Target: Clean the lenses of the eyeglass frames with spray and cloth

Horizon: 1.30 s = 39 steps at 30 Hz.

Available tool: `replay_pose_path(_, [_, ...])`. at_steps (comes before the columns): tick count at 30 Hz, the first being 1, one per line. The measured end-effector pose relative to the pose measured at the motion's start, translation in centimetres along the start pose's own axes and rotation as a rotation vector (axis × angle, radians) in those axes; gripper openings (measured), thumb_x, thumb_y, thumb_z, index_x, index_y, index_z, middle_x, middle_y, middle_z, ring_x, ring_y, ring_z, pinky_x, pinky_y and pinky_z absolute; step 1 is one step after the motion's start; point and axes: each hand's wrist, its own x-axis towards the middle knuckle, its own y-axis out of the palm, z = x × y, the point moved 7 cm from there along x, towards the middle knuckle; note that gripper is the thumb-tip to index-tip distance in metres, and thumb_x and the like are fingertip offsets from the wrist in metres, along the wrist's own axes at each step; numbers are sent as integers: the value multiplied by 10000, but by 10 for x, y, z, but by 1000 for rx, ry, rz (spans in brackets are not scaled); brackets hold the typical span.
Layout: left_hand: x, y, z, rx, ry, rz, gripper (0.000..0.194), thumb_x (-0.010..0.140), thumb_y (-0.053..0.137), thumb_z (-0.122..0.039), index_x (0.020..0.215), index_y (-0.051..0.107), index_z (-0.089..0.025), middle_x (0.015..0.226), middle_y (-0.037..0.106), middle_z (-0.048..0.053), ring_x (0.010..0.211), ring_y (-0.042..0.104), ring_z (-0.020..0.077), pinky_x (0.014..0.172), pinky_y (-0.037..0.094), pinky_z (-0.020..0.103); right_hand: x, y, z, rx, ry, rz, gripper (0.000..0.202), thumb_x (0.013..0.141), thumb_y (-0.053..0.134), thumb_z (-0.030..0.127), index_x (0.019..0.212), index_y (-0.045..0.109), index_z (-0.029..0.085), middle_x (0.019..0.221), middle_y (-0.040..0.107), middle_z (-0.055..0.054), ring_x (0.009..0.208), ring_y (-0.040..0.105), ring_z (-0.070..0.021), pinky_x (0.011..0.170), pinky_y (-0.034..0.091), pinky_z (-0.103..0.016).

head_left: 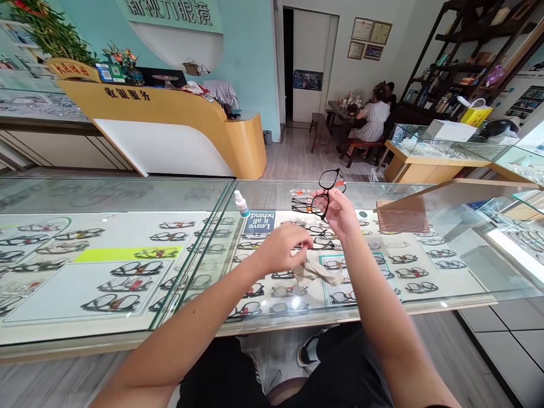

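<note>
Black-framed eyeglasses (pixel 320 206) are held up over the glass counter in my right hand (pixel 339 213), pinched near the middle of the frame. My left hand (pixel 288 247) hangs above the counter with its fingers curled; whether they hold anything is unclear. Just below its fingertips a crumpled beige cloth (pixel 317 272) lies on the glass. Behind my hands, more eyeglasses (pixel 301 205) rest near the counter's far edge. A white spray bottle (pixel 241 204) stands upright to the left of them.
The glass display counter (pixel 272 318) holds rows of eyeglasses under its top. At the right, a wooden board (pixel 403 217) and a tilted panel stand on it. Beyond are a yellow reception desk (pixel 249 141) and two people seated at a table.
</note>
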Motion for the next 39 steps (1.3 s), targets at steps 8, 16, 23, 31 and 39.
replay_pose_path(8, [-8, 58, -11, -44, 17, 391, 126, 974, 695, -252, 1089, 742, -225, 1059, 803, 81, 1029, 720, 276, 939, 468, 387, 0, 4, -2, 2, 5, 20, 319, 843, 878, 419, 824, 599, 266, 1019, 822, -34, 961, 740, -205, 901, 626, -337])
replay_pose_path(16, [-5, 29, 40, -725, -406, 326, 438, 982, 709, -616, 869, 688, -194, 747, 631, 1, 630, 560, 145, 582, 414, 266, 2, -4, -1, 31, 7, -13, 308, 834, 888, 410, 842, 622, 255, 1036, 822, -34, 1008, 764, -195, 937, 625, -316])
replay_pose_path(23, [-13, -15, 106, -1276, -699, -279, 528, 758, 955, -621, 958, 778, -165, 816, 744, 51, 669, 651, 145, 607, 526, 253, 0, -7, 7, 17, -20, -43, 293, 829, 888, 404, 825, 632, 261, 1031, 818, -41, 1029, 763, -210, 925, 635, -330])
replay_pose_path(31, [-18, -30, 121, -1358, -709, -605, 486, 698, 1037, -422, 1063, 816, -188, 874, 795, 12, 704, 698, 123, 627, 570, 217, -12, 18, 0, -46, 74, 114, 349, 835, 906, 453, 833, 612, 266, 1029, 822, -54, 1009, 773, -236, 943, 640, -378])
replay_pose_path(39, [-20, -31, 126, -1355, -731, -772, 430, 951, 818, -550, 1128, 756, -163, 1006, 842, 71, 915, 800, 180, 810, 640, 262, -28, 45, -15, -58, 158, 253, 292, 887, 885, 407, 856, 641, 251, 1022, 830, -52, 994, 783, -225, 905, 625, -352])
